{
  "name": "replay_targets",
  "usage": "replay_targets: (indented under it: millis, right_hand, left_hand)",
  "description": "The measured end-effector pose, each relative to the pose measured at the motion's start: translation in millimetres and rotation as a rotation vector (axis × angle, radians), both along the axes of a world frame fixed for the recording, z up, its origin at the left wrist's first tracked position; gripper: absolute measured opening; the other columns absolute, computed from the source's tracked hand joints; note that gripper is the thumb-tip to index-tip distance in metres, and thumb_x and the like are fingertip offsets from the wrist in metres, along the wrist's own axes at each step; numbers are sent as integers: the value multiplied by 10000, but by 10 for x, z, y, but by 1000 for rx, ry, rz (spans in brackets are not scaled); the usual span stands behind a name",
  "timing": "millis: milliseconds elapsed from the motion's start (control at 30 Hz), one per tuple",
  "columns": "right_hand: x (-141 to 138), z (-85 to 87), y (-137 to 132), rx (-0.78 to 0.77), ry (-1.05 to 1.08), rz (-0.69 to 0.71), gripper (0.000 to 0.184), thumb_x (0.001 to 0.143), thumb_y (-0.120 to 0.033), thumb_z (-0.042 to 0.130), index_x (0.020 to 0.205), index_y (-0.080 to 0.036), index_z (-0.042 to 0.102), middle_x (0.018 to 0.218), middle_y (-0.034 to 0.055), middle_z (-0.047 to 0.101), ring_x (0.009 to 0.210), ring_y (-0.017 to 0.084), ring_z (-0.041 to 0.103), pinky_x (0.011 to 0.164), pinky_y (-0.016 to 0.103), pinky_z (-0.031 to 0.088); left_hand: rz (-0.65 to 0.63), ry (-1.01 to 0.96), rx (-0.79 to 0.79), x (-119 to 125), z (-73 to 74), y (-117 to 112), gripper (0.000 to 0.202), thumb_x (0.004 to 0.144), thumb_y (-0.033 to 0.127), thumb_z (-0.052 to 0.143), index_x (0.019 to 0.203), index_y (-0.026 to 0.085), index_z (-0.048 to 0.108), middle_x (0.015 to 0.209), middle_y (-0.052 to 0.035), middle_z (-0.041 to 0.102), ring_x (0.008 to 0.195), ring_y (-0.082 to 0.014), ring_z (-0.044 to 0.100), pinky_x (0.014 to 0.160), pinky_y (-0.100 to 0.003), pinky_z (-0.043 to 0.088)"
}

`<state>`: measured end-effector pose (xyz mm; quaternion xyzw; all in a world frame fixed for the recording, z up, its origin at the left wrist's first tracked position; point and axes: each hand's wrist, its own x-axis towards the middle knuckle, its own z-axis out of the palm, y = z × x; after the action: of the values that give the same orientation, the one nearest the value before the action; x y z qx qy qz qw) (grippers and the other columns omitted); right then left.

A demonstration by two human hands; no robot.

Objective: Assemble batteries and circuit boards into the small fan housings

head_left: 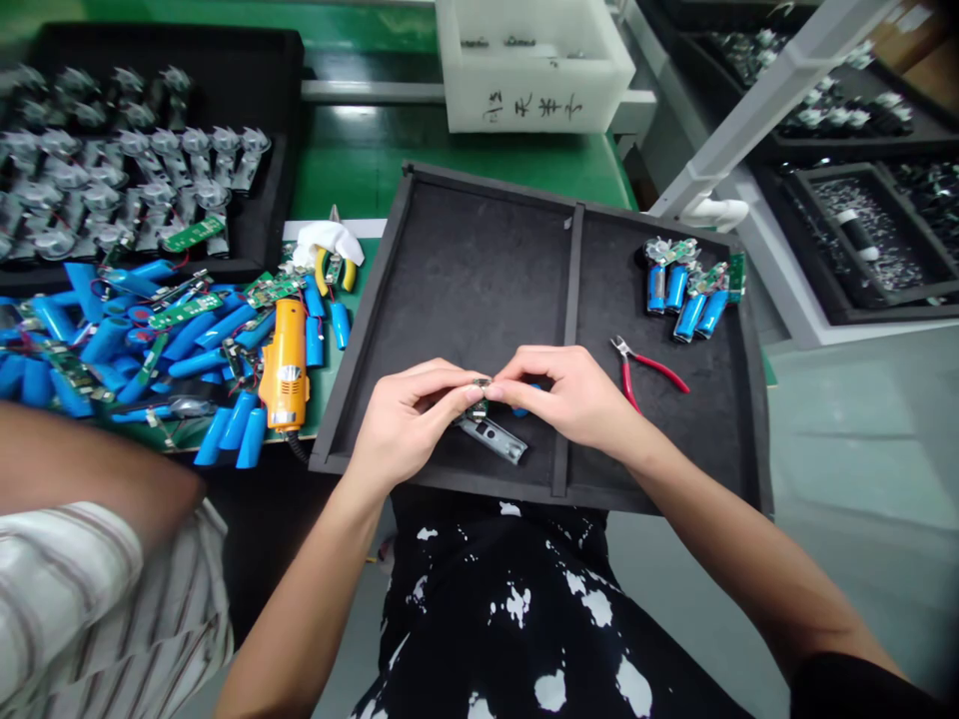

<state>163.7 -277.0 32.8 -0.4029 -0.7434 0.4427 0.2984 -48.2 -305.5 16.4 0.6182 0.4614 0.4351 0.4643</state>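
My left hand (409, 414) and my right hand (569, 394) meet over a black foam tray (465, 260) on my lap. Together they pinch a small assembly (479, 394): a green circuit board with a grey metal part (494, 437) hanging below it. A blue cell (524, 409) peeks out under my right fingers. Both hands are closed on it. Red-handled cutters (645, 367) lie on the tray just right of my right hand. Several blue cells with green boards (685, 290) lie grouped at the tray's far right.
Left of the tray, a pile of blue cells and boards (135, 340) surrounds an orange hand tool (286, 364) and yellow-handled pliers (334, 262). A black tray of grey metal parts (112, 170) sits behind. Another person's striped sleeve (90, 599) is at lower left. A white bin (531, 65) stands behind.
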Motion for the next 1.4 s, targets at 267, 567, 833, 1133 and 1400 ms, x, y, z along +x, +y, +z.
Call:
replay_targets:
  millis: [267, 567, 833, 1133, 1400]
  right_hand:
    - [29, 44, -57, 10, -71, -27, 161, 971, -326, 642, 956, -185, 718, 806, -11, 664, 720, 122, 589, 695, 248, 439]
    - [135, 137, 31, 14, -142, 68, 180, 958, -338, 639, 932, -177, 716, 674, -41, 548, 631, 112, 503, 634, 237, 402]
    - [111, 449, 236, -132, -53, 141, 253, 987, -418, 586, 967, -190, 694, 568, -50, 605, 473, 106, 570, 515, 211, 429]
    - [50, 610, 910, -103, 439, 30, 296, 924, -438, 651, 788, -179, 607, 600, -19, 630, 588, 164, 650, 634, 300, 524]
    - [200, 185, 1667, -13, 451, -154, 287, 908, -423, 586, 756, -180, 577, 538, -34, 588, 521, 150, 592, 596, 283, 454]
  left_hand:
    - [-94, 249, 122, -89, 95, 8, 258, 946, 295, 656, 1183, 240, 742, 1087, -74, 700, 999, -201, 665, 900, -327, 536]
    - [-348, 611, 152, -456, 155, -44, 597, 931, 241, 655, 1488, 315, 455, 1271, -90, 613, 1211, -278, 549, 1075, -499, 428]
    - [-131, -162, 115, -441, 610, 634, 786, 758, 216, 850, 1451, 256, 481, 1176, -94, 654, 1018, -186, 649, 863, -280, 543]
    - [-255, -617, 118, 580, 993, 1698, 541, 827, 542, 755, 1228, 188, 673, 1024, -94, 720, 867, -179, 652, 760, -257, 503]
    - [-165, -820, -68, 985, 602, 2418, 683, 825, 643, 701, 1307, 178, 567, 751, 7, 577, 581, -95, 515, 523, -192, 406]
